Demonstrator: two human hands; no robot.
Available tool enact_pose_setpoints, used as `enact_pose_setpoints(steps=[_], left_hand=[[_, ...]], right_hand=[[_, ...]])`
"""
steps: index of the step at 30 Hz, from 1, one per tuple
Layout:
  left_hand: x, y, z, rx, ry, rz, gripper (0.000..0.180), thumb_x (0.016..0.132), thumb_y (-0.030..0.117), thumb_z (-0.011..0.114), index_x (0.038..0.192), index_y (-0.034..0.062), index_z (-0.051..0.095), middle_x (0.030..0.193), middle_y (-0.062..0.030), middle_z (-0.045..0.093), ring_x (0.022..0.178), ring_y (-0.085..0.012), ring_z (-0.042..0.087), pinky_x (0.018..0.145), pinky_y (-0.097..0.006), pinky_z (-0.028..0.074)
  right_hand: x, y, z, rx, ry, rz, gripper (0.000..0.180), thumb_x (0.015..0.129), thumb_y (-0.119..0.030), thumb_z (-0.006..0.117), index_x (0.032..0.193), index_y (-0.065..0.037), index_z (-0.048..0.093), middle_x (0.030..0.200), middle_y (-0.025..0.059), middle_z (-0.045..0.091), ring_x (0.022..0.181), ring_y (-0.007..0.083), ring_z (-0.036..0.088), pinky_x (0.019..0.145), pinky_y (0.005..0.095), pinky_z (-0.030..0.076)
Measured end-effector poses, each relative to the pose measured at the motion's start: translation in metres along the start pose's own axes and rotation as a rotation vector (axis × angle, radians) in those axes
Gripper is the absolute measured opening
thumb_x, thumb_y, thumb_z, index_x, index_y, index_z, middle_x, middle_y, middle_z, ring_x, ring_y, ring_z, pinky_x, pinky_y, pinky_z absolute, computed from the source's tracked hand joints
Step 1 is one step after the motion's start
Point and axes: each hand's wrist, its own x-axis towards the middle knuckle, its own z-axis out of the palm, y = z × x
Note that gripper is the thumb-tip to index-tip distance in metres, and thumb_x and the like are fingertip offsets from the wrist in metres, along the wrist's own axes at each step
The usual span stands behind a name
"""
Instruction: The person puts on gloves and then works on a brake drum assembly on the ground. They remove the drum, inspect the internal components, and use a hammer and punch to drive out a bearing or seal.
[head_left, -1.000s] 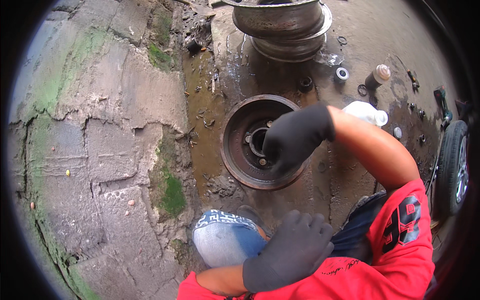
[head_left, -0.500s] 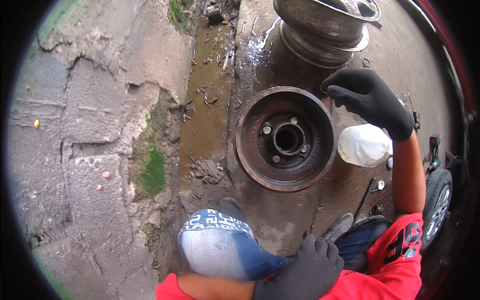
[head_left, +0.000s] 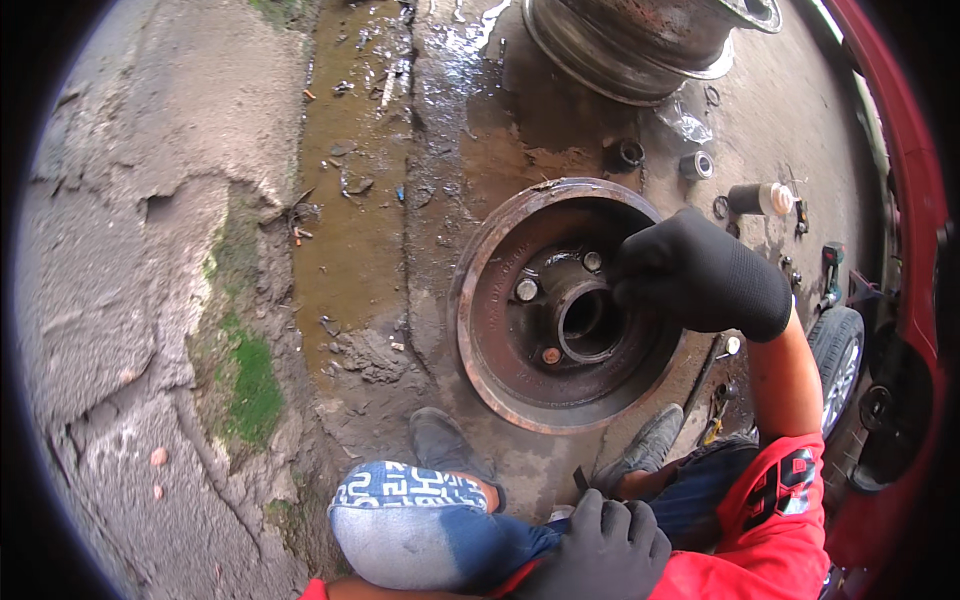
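The metal drum (head_left: 540, 325) lies under the curled right hand (head_left: 665, 275), any grip hidden; the loosely open left hand (head_left: 605, 550) rests farther off, on the drum's near side.

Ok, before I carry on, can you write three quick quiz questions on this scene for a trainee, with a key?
1. True or false: the right hand overlaps the opening of the rusty drum in this view.
2. Where is the left hand? A) on the tyre; B) by the lower edge of the picture; C) inside the drum.
3. Fill in: the bright green moss lies to the ____ of the drum.

Key: 1 true; 2 B; 3 left.
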Motion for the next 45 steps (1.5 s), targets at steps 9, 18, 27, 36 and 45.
enact_pose_setpoints(steps=[9, 18, 27, 36, 45], left_hand=[[0.006, -0.025, -0.034, 0.034, -0.137, 0.094, 0.031, 0.086, 0.023, 0.055, 0.103, -0.0014, 0.067, 0.114, -0.0243, 0.063, 0.098, -0.0359, 0.059, 0.102, -0.061, 0.038], [0.0, -0.002, 0.005, 0.071, -0.055, 0.124, 0.022, 0.089, 0.024, 0.058, 0.095, 0.0042, 0.063, 0.09, -0.015, 0.057, 0.084, -0.0296, 0.058, 0.086, -0.047, 0.042], [0.013, 0.043, -0.004, 0.167, -0.007, 0.186, 0.024, 0.083, 0.023, 0.056, 0.089, 0.0019, 0.067, 0.089, -0.0162, 0.061, 0.086, -0.0318, 0.06, 0.097, -0.053, 0.043], [0.013, 0.08, 0.022, 0.331, -0.04, 0.09, 0.023, 0.084, 0.02, 0.056, 0.092, 0.0026, 0.069, 0.089, -0.0154, 0.064, 0.091, -0.0337, 0.061, 0.097, -0.057, 0.041], [0.036, 0.088, 0.027, 0.113, -0.104, 0.086, 0.028, 0.086, 0.03, 0.063, 0.098, 0.0046, 0.062, 0.105, -0.0146, 0.06, 0.102, -0.0321, 0.057, 0.09, -0.049, 0.042]], right_hand=[[0.007, -0.007, -0.007, 0.036, -0.04, 0.029, 0.012, 0.082, -0.013, 0.071, 0.088, -0.002, 0.071, 0.079, 0.0176, 0.068, 0.073, 0.0307, 0.068, 0.07, 0.0376, 0.053], [0.005, 0.002, -0.005, -0.014, -0.02, -0.067, 0.014, 0.082, -0.015, 0.072, 0.086, -0.002, 0.07, 0.076, 0.0189, 0.066, 0.07, 0.0347, 0.065, 0.068, 0.0388, 0.052], [-0.021, -0.008, 0.013, -0.275, 0.291, -0.125, 0.015, 0.081, -0.02, 0.07, 0.086, -0.006, 0.074, 0.08, 0.0171, 0.07, 0.078, 0.0368, 0.069, 0.073, 0.0427, 0.055], [-0.04, -0.02, 0.036, -0.306, -0.258, -0.316, 0.041, 0.082, -0.047, 0.075, 0.098, -0.009, 0.073, 0.094, 0.021, 0.07, 0.092, 0.04, 0.067, 0.082, 0.0456, 0.052], [-0.046, -0.014, 0.028, -0.392, -0.176, -0.377, 0.039, 0.085, -0.042, 0.068, 0.095, -0.005, 0.074, 0.091, 0.02, 0.071, 0.086, 0.0385, 0.068, 0.078, 0.0447, 0.052]])
